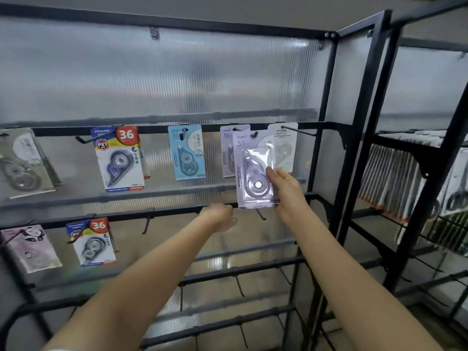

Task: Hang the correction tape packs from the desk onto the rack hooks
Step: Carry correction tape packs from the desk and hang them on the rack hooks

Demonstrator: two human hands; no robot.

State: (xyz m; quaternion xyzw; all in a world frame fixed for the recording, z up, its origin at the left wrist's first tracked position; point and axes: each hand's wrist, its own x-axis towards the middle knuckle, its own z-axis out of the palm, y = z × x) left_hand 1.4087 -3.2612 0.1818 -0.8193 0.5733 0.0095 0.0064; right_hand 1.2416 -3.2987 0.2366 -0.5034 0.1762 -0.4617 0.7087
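Note:
My right hand (285,188) grips the lower right edge of a lilac correction tape pack (254,171). The pack's top hole sits at the tip of a black hook (254,134) on the upper rail. Right behind it hangs another lilac pack (226,153). My left hand (219,217) is curled loosely below the pack, near the lower rail (174,214), and holds nothing that I can see. Further packs hang on the upper rail: a blue and yellow one (121,158), a light blue one (187,152) and a white one (285,148).
On the lower rail hang a panda pack (29,247) and a blue and yellow pack (92,240); bare hooks (148,221) stick out beside them. A grey pack (21,163) hangs far left. A second black rack (405,158) stands to the right. The desk is out of view.

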